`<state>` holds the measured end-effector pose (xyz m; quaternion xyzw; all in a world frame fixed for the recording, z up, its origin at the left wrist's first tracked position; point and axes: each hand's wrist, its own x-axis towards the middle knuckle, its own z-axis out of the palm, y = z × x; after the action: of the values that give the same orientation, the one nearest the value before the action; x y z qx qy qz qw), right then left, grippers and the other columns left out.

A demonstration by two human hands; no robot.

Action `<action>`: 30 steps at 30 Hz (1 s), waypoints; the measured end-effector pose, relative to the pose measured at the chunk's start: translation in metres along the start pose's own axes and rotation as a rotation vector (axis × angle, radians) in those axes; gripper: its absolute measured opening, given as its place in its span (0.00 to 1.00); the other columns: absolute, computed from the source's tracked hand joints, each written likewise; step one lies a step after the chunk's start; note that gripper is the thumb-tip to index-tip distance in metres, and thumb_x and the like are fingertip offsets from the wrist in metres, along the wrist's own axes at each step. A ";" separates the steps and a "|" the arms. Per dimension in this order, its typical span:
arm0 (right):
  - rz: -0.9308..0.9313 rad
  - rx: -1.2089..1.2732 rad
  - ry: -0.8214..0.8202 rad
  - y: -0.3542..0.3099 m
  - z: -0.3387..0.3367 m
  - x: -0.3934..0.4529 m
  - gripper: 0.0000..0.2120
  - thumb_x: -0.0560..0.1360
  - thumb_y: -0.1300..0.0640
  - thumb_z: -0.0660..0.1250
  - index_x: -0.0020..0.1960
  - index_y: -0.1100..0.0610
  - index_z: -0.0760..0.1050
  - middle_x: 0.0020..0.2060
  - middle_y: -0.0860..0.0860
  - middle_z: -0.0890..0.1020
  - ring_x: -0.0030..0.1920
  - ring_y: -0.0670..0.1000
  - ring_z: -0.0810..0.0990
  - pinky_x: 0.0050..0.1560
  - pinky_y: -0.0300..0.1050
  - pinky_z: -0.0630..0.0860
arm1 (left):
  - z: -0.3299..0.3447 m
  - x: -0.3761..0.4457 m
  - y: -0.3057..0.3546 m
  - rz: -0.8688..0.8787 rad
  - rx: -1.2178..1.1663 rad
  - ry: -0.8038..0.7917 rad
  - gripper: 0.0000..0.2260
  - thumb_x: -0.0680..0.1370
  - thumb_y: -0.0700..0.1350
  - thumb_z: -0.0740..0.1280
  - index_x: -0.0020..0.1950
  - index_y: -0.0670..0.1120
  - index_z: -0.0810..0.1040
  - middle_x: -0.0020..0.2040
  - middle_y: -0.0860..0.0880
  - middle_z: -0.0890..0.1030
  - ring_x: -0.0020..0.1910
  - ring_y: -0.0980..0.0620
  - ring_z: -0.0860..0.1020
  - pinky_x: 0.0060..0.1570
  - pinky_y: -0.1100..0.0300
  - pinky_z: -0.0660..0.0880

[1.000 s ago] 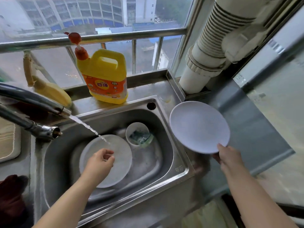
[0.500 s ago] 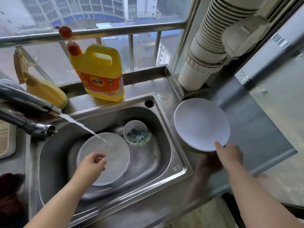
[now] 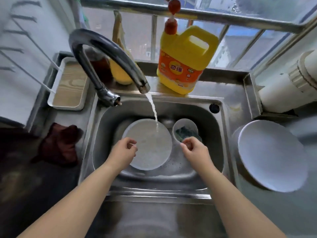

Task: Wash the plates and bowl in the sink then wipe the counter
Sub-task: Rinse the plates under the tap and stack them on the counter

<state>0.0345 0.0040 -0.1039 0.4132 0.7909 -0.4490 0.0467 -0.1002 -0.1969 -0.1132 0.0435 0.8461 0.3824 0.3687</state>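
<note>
Two of my hands are over the stainless steel sink (image 3: pixel 221 134). My left hand (image 3: pixel 122 152) hovers above the near-left edge of the round white plate (image 3: pixel 151 145) lying flat in the basin; its fingers are loosely curled and hold nothing, and I cannot tell whether they touch the plate. My right hand (image 3: pixel 195 150) sits at the near rim of the small white bowl (image 3: pixel 186 127), thumb and fingers drawn together in a light pinch; whether they have hold of the rim I cannot tell. The bowl stands just right of the plate and has a dark green scouring sponge (image 3: pixel 183 133) inside it.

Water runs in a thin stream from the curved chrome faucet (image 3: pixel 106 52) onto the far side of the plate. A second, larger white plate (image 3: pixel 272 155) rests on the grey counter (image 3: pixel 283 212) to the right of the sink, well apart from both hands. Behind the sink a yellow detergent jug with a red pump (image 3: pixel 185 59) stands on the ledge. A dark red cloth (image 3: pixel 60 145) lies on the counter to the left, near a white tray with a wood-grain bottom (image 3: pixel 70 85).
</note>
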 end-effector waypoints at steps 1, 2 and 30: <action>0.093 -0.021 -0.077 0.004 0.019 0.014 0.07 0.77 0.51 0.65 0.51 0.54 0.76 0.41 0.49 0.81 0.44 0.50 0.80 0.43 0.38 0.75 | -0.001 0.001 -0.004 -0.016 -0.008 0.009 0.08 0.79 0.41 0.63 0.57 0.44 0.75 0.47 0.44 0.81 0.44 0.47 0.80 0.44 0.57 0.75; 0.178 -0.061 -0.149 0.010 0.036 0.027 0.10 0.77 0.51 0.64 0.53 0.56 0.76 0.44 0.51 0.82 0.46 0.53 0.81 0.46 0.43 0.76 | -0.002 0.002 -0.008 -0.035 -0.015 0.016 0.08 0.79 0.41 0.63 0.58 0.44 0.75 0.47 0.44 0.81 0.44 0.48 0.80 0.43 0.59 0.75; 0.586 -0.325 -0.273 0.068 0.123 0.080 0.11 0.72 0.58 0.68 0.53 0.61 0.77 0.50 0.55 0.82 0.49 0.56 0.81 0.50 0.45 0.79 | -0.013 0.007 -0.048 -0.140 -0.082 0.056 0.07 0.78 0.40 0.64 0.55 0.45 0.77 0.46 0.46 0.82 0.44 0.48 0.82 0.45 0.58 0.74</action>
<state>-0.0067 -0.0217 -0.2577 0.5456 0.6864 -0.3363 0.3438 -0.1040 -0.2361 -0.1440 -0.0415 0.8408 0.3910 0.3721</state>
